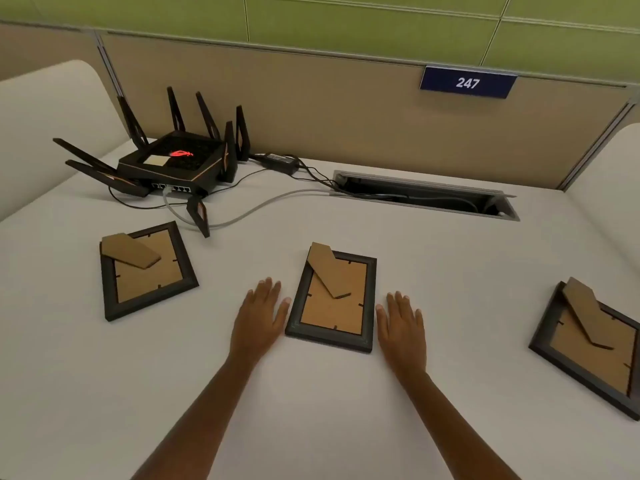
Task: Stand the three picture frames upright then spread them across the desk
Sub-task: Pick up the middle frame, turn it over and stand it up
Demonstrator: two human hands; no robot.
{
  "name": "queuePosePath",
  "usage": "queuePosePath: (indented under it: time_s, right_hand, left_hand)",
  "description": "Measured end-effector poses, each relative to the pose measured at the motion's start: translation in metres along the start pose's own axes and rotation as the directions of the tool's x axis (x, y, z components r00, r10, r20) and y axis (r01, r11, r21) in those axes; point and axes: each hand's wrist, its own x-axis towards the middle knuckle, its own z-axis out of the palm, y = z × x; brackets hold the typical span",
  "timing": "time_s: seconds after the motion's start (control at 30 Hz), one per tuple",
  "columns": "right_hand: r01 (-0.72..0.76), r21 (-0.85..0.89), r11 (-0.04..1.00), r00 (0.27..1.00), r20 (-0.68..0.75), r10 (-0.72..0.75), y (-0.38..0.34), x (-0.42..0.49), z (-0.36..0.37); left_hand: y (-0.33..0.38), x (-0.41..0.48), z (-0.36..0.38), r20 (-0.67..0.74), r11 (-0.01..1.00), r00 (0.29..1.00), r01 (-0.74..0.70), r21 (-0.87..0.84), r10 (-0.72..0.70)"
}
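Three dark picture frames lie face down on the white desk [311, 410], brown cardboard backs and stands up. The left frame [147, 271] lies near the router. The middle frame [334, 301] lies between my hands. The right frame [595, 344] is cut by the picture's right edge. My left hand [259, 315] rests flat and open on the desk just left of the middle frame, thumb near its edge. My right hand [401, 323] rests flat and open just right of it. Neither hand holds anything.
A black router [173, 161] with several antennas stands at the back left, cables [263, 202] running to an open cable slot [426, 195] at the back. A beige partition with a blue "247" sign [467, 83] closes the desk's far side.
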Motion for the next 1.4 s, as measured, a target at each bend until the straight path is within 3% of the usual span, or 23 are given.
queuePosePath:
  time_s: [0.13, 0.23, 0.5, 0.7, 0.8, 0.93, 1.0, 1.07, 1.2, 1.3, 1.4]
  right_hand:
    - [0.04, -0.029, 0.999, 0.999, 0.031, -0.039, -0.006, -0.009, 0.004]
    - [0.034, 0.074, 0.997, 0.999, 0.018, -0.035, -0.012, -0.018, 0.007]
    - [-0.134, 0.322, 0.937, 0.988, -0.03, 0.152, -0.04, -0.034, 0.009]
    - [-0.251, 0.537, 0.806, 0.965, 0.074, 0.252, -0.051, -0.027, -0.006]
    - [-0.296, 0.688, 0.663, 0.951, 0.148, 0.271, -0.055, -0.031, -0.016]
    - [-0.357, 0.769, 0.53, 0.925, 0.212, 0.315, -0.059, -0.028, -0.03]
    - [-0.365, 0.818, 0.444, 0.92, 0.245, 0.306, -0.061, -0.026, -0.039]
    - [-0.351, 0.85, 0.393, 0.927, 0.256, 0.274, -0.062, -0.025, -0.047]
    - [-0.293, 0.875, 0.386, 0.949, 0.216, 0.232, -0.06, -0.02, -0.063]
    - [-0.212, 0.889, 0.405, 0.967, 0.133, 0.216, -0.056, -0.018, -0.071]
    - [-0.065, 0.827, 0.559, 0.991, -0.013, 0.135, -0.054, -0.016, -0.077]
  left_hand:
    - [-0.002, -0.003, 0.003, 0.127, 0.991, 0.983, -0.13, -0.009, 0.13]
    - [-0.002, -0.003, 0.008, 0.132, 0.987, 0.979, -0.154, -0.035, 0.157]
    - [0.019, -0.01, 0.006, 0.103, 0.981, 0.994, 0.052, -0.186, -0.033]
    - [0.035, -0.012, -0.003, 0.192, 0.881, 0.974, 0.197, -0.429, -0.124]
    - [0.043, -0.013, -0.008, 0.181, 0.733, 0.965, 0.263, -0.627, -0.191]
    - [0.058, -0.004, -0.022, 0.251, 0.651, 0.94, 0.34, -0.678, -0.23]
    - [0.066, 0.002, -0.03, 0.311, 0.515, 0.912, 0.407, -0.754, -0.266]
    - [0.071, 0.007, -0.04, 0.38, 0.313, 0.88, 0.46, -0.831, -0.286]
    - [0.078, 0.016, -0.064, 0.462, 0.08, 0.84, 0.501, -0.862, -0.284]
    - [0.085, 0.02, -0.079, 0.514, -0.024, 0.809, 0.531, -0.847, -0.285]
    - [0.091, 0.019, -0.094, 0.543, -0.065, 0.805, 0.545, -0.836, -0.238]
